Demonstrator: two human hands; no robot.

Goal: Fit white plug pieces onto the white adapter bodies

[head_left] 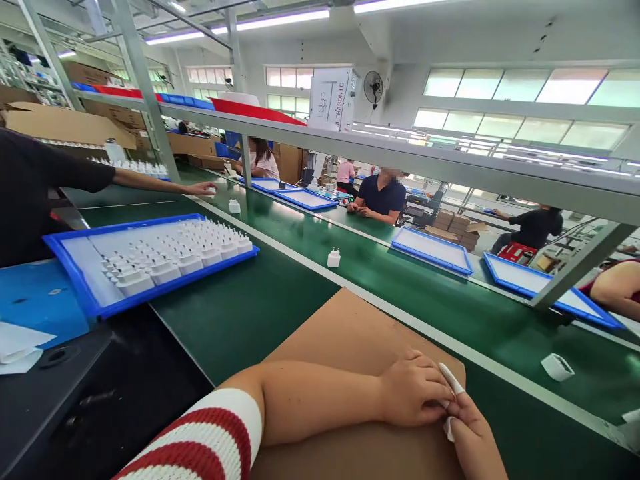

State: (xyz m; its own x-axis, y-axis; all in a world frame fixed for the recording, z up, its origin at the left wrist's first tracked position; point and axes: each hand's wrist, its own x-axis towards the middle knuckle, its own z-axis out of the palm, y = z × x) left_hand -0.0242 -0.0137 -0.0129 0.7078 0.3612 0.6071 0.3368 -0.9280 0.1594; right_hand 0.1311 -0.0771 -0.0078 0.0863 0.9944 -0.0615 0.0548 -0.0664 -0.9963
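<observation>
My left hand reaches in from the lower left, its fingers curled closed against the fingers of my right hand. A small white bit shows where the hands meet; I cannot make out what it is. White covers wrap the thumb and one finger of my right hand, which are held apart. Both hands are over a brown cardboard sheet on the green bench. Beyond them, a white plug adapter with two pins stands upright on the conveyor belt. A white adapter casing lies tilted at the right.
At left, a blue-rimmed tray carries rows of white pin-topped adapters. A co-worker's arm stretches over the belt near another adapter. A metal shelf crosses overhead. More blue-rimmed trays line the far side, where people sit.
</observation>
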